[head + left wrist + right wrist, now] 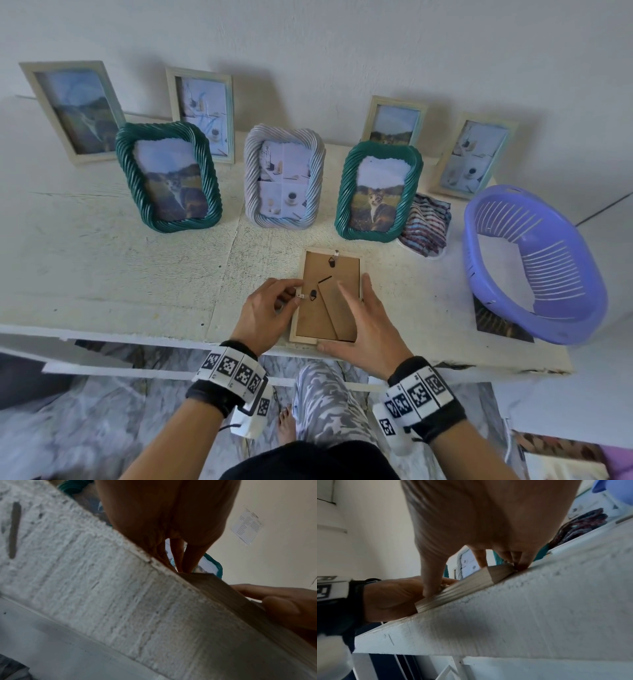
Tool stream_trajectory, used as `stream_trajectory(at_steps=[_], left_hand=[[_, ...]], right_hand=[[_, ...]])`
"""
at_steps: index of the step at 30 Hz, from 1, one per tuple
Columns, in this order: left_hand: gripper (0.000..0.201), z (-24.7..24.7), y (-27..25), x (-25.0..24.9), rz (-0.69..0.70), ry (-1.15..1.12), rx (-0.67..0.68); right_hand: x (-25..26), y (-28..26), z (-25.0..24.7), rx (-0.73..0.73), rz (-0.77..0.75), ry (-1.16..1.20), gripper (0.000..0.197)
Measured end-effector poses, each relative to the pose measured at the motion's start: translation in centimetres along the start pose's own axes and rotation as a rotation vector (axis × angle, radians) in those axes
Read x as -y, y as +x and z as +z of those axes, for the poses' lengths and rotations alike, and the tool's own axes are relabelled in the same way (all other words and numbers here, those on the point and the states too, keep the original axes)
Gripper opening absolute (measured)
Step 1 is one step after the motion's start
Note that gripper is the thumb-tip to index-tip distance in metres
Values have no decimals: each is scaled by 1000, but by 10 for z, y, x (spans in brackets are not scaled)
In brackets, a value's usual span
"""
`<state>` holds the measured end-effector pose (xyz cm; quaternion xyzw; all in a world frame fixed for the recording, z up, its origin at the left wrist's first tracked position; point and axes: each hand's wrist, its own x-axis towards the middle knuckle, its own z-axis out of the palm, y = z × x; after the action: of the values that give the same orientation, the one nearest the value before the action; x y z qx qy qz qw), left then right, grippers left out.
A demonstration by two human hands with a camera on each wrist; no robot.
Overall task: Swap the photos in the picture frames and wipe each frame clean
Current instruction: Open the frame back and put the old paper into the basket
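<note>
A cream wooden picture frame (313, 318) lies face down near the table's front edge, its brown backing board and folded stand facing up. My left hand (291, 291) pinches a small metal tab on the frame's left rim. My right hand (363, 318) lies flat with straight fingers over the frame's right side, thumb against the bottom rim. In the left wrist view the left hand (171, 520) reaches down to the frame's edge (214, 582). The right wrist view has the right hand (488, 520) pressing on the frame (462, 591), with the left hand (390, 597) beside it.
Two green rope-pattern frames (168, 178) (376, 192) and a white one (284, 176) stand behind, with several cream frames against the wall. A striped cloth (426, 222) lies at the right. A purple basket (534, 263) sits tilted on a loose photo (496, 322).
</note>
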<state>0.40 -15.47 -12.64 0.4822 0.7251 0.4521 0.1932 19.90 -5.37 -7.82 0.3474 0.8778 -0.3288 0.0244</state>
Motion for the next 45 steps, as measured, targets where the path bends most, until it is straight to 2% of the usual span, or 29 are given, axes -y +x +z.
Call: stream_trajectory(at_steps=[4,10,21,25,31,34,36,39,42,45], left_hand=[[31,2,-1,1,9,9,-6],[31,2,-1,0,12,15,-4],[43,1,-1,-5,-40,4,11],[46,0,-2,-9,-49,-9,2],[46,1,-2,-16,-113,-33,2],[40,0,-2,-27,-196,-159,-5],[37,-3,-1,-36,-267,-291,-14],[37,-8,2,-56,-311,-420,-128],[24,-10,7,-85,-274,-610,-168],[29,-4,13,-104,-291,-806,-29]], right_hand=[[-2,0,9,-47,12,10,109],[-1,4,20,-110,21,13,94],[-2,4,11,-96,38,100,85],[-4,2,-2,-96,22,213,66],[0,2,-6,-121,50,110,57],[4,3,-9,-131,42,147,59],[4,4,-13,-133,35,274,70],[4,0,-21,-130,59,494,78],[14,-9,-40,-200,54,686,51],[16,-13,-57,-275,68,784,35]])
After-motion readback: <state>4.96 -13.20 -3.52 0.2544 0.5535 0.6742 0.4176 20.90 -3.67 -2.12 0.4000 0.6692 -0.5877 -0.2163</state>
